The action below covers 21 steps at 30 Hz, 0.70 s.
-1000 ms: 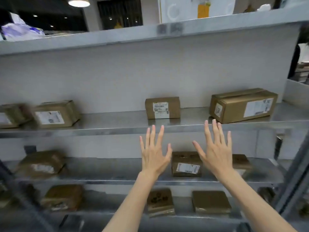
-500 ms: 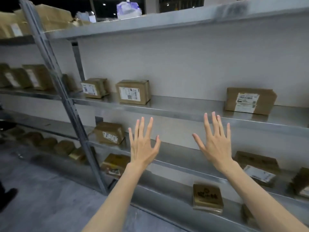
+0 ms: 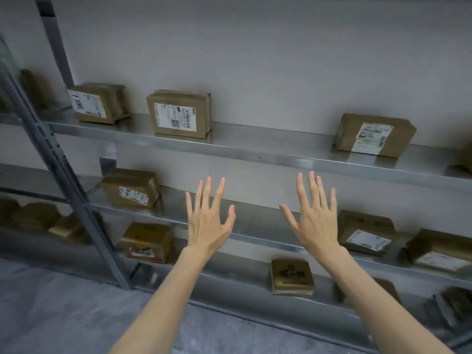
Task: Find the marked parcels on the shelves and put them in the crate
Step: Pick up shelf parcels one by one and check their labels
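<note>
Brown cardboard parcels with white labels stand on grey metal shelves (image 3: pixel 255 149). On the upper shelf, one parcel (image 3: pixel 95 103) bears large handwritten characters on its label, a second parcel (image 3: pixel 180 113) stands right of it, and a third (image 3: pixel 374 135) lies far right. Below sit a labelled parcel (image 3: pixel 130 187) at left and two more (image 3: pixel 365 232) (image 3: pixel 439 251) at right. My left hand (image 3: pixel 208 221) and my right hand (image 3: pixel 315 218) are raised before the middle shelf, fingers spread, holding nothing. No crate is in view.
A slanted metal upright (image 3: pixel 74 182) divides the shelving at the left. The lowest shelf holds a red-marked box (image 3: pixel 146 242) and a printed flat box (image 3: pixel 292 277). More blurred parcels lie beyond the upright. Grey floor (image 3: pixel 63 315) runs along the bottom left.
The view has swung left along the shelves and tilted down, bringing the handwritten-label parcel closer. Both hands stay raised and spread, holding nothing.
</note>
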Tool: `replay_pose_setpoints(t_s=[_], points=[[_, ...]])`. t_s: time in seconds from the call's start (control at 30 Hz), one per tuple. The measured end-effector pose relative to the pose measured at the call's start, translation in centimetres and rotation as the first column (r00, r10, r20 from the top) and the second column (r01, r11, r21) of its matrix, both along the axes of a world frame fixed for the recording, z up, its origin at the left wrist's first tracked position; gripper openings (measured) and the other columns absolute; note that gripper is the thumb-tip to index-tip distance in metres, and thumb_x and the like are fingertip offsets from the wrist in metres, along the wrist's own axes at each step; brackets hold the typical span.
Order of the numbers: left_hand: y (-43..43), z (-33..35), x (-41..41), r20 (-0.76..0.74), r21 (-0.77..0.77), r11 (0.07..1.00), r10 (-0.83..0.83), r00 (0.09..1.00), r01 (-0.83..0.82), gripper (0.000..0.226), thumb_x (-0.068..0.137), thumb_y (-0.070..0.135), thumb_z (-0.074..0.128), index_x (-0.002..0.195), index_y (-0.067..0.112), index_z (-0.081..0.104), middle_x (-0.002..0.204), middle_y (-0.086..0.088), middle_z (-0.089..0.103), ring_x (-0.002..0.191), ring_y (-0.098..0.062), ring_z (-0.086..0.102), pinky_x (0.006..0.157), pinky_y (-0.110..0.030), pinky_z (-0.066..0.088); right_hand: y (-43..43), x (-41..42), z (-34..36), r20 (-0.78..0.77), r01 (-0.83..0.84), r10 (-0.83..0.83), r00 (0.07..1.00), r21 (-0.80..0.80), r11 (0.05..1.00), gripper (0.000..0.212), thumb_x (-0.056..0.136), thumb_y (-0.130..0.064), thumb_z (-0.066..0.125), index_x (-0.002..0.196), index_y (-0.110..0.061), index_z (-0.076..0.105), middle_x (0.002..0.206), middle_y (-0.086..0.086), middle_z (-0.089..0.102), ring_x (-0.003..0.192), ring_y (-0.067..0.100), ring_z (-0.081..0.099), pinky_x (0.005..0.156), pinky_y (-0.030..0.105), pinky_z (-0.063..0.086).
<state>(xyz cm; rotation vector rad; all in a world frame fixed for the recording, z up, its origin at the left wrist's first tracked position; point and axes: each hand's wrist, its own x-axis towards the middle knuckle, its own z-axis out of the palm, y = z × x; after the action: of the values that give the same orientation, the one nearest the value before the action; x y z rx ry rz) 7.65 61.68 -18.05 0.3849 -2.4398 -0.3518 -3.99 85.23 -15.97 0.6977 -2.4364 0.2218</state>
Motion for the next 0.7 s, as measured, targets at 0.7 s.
replay_pose_setpoints(t_s=[0.7], points=[[12.5,-13.2,-14.5,-0.156,-0.049,0.998,-0.05,0.986,0.042,0.068,0.096,0.048,0.041,0.158,0.025,0.024,0.166,-0.007,0.021,0.155,-0.021,0.013,0.124,-0.053,0.013,11.9,-11.4,-13.3,-0.12,-0.029,0.021,0.993,-0.065,0.997,0.078,0.1,-0.063,0.031,0.16,-0.019,0.011,0.167,0.012,0.009,0.155,0.025,0.007,0.123,0.053,0.015]])
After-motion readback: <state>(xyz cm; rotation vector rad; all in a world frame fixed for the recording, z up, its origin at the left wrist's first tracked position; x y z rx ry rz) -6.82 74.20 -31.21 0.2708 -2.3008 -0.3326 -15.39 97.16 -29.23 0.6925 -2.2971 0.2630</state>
